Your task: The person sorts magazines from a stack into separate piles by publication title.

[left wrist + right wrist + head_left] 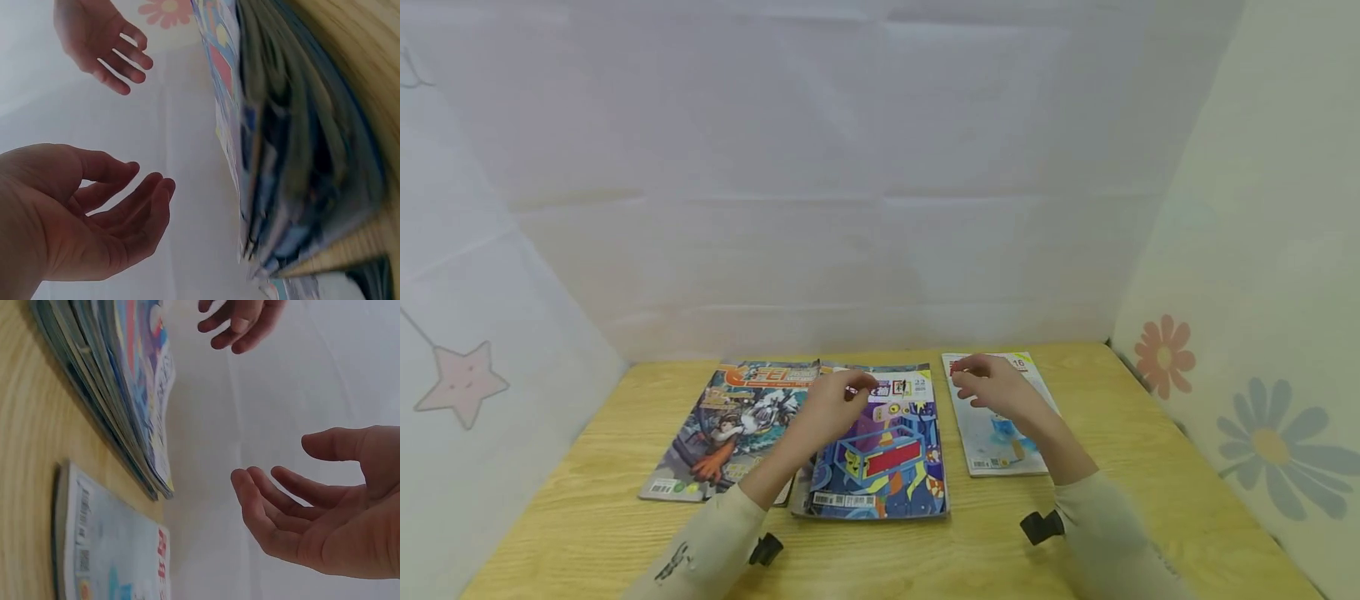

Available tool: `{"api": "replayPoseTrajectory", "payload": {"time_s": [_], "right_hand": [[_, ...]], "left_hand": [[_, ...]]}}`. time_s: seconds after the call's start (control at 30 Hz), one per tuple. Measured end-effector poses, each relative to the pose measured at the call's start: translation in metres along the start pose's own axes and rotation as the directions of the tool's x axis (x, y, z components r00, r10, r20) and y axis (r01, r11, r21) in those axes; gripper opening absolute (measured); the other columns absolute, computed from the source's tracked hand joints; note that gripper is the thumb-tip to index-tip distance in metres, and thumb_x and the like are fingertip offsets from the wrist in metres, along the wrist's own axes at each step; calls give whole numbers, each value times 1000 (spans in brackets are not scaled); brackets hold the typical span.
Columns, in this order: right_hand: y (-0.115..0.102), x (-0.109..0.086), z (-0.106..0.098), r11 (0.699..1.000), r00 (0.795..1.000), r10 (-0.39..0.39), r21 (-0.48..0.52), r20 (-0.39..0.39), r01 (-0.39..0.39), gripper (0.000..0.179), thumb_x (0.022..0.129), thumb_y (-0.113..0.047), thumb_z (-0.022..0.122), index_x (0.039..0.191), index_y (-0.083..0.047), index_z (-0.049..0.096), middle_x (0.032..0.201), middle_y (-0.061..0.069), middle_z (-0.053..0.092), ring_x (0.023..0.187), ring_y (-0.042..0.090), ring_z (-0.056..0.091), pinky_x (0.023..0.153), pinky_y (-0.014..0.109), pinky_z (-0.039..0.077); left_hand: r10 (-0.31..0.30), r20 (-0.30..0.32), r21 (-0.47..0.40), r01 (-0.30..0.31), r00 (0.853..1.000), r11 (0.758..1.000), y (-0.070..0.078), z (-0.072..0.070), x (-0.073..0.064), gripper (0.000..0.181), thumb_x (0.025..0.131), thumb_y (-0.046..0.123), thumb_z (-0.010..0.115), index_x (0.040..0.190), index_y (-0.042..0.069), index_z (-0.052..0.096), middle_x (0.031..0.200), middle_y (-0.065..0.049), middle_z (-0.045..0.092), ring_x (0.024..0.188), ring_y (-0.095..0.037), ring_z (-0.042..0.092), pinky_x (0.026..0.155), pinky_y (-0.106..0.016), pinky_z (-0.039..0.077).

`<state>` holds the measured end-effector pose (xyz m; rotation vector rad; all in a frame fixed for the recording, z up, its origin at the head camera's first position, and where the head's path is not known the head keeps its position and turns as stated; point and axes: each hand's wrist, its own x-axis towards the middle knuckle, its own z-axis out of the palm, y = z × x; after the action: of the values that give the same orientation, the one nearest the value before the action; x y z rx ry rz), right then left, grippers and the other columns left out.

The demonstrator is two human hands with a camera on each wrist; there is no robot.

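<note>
1. The wood-grained counter [580, 483] carried everything in one row, long sides running roughly from the near edge toward the back.
2. In the middle, from where I stood, lay the magazine pile [887, 458], below the hands. The left hand [835, 404], above its far left part, was the nearer; the right hand [997, 387] hung off to its right.
3. The pile's top cover was purple and blue, with a red panel in a blue frame and a pale strip along the far end; its page edges looked thick and slightly fanned.
4. Close by its left side slanted the left magazine [741, 429], dark with orange lettering; I couldn't tell whether the two overlapped.
5. Apart on the other side lay the right magazine [992, 446], pale and thinner, partly beneath the right hand.
6. Both hands held nothing, fingers loosely bent, thumbs clear of the fingertips.
</note>
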<state>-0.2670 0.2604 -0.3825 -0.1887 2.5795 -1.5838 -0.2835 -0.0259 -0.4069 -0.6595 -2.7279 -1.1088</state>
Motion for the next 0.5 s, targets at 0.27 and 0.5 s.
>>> {"api": "replayPoseTrajectory", "payload": {"time_s": [0.27,0.5], "right_hand": [[9,5,27,990,999,8,144,35,-13,33,103,-14,61,131,4,58,114,22,61,96,39,66,78,48,59],[25,13,38,985,997,47,164,56,-55,35,101,-11,63,130,8,58,110,26,64,87,37,68,74,48,60]], "left_hand": [[-82,-5,51,82,997,995,-36,-13,0,22,100,10,60,119,5,70,90,-6,70,56,-16,57,47,-32,42],[-226,104,31,224,968,974,-66,-20,1,30,102,14,60,127,-2,65,89,-9,70,66,-24,66,53,-34,46]]}}
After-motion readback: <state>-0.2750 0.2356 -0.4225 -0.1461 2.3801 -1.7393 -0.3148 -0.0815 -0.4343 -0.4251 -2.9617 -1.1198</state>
